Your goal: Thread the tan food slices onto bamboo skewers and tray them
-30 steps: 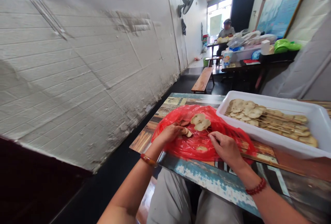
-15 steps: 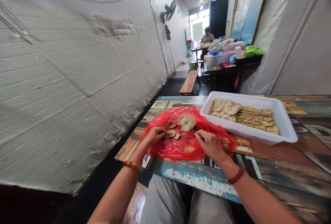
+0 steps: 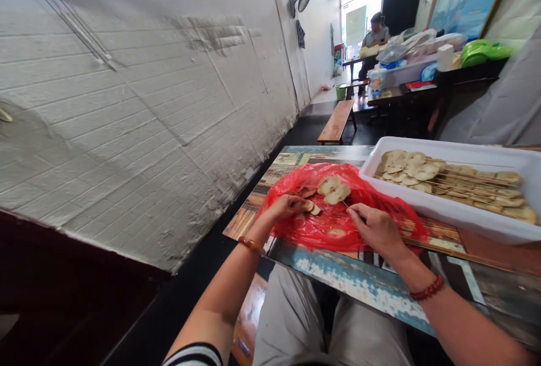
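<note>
My right hand (image 3: 376, 229) pinches the thin stick of a skewer (image 3: 333, 190), whose far end carries several pale, thin round food slices. Below the skewered slices lies a red plastic bag (image 3: 350, 230), spread out on the table. My left hand (image 3: 291, 206) is closed at the fingertips on pale food slices (image 3: 313, 208) over the bag's left part; the exact grip is partly hidden. One more loose slice (image 3: 337, 232) rests on the bag near its front. To the right, a white plastic tub (image 3: 452, 208) holds several rows of similar skewers (image 3: 473, 183).
The wood-patterned table (image 3: 333, 273) ends in front of my knees. A white brick-patterned wall (image 3: 147, 146) runs along the left. Beyond the table are a wooden bench (image 3: 337, 120), a cluttered table with green bowls (image 3: 479, 53), and a seated person (image 3: 375, 33).
The view has swung left, so everything sits further right in the picture. Both hands keep about the same places over the bag, the skewer still in my right hand.
</note>
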### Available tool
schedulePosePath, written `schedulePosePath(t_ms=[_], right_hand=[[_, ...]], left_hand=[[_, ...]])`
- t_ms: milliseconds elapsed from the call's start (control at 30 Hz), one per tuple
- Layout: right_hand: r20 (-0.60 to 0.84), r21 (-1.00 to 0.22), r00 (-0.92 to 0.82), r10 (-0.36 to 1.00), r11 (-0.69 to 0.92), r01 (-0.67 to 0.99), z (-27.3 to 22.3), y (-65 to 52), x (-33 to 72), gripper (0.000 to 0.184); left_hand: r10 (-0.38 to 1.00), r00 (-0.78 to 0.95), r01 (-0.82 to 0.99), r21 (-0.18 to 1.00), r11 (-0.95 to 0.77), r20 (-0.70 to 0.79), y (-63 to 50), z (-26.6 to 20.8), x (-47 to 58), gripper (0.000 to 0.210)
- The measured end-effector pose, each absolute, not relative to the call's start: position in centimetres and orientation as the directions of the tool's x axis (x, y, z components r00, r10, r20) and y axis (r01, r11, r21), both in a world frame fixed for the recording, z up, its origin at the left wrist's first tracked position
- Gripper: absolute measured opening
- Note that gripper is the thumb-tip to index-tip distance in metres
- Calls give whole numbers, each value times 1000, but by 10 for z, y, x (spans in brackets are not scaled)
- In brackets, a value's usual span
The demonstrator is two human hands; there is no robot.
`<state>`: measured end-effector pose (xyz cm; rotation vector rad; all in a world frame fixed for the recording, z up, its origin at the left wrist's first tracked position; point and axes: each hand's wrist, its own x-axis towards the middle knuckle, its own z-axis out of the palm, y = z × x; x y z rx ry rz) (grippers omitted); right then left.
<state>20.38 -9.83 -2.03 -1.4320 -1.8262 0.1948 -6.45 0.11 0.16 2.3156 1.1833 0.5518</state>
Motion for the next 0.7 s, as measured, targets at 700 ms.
schedulePosePath(t_ms=[700], right_hand=[[495, -550, -37, 868, 346, 760, -17, -98, 204, 26]], left_hand=[[944, 317, 406, 888, -218, 86, 4, 9, -75, 32]])
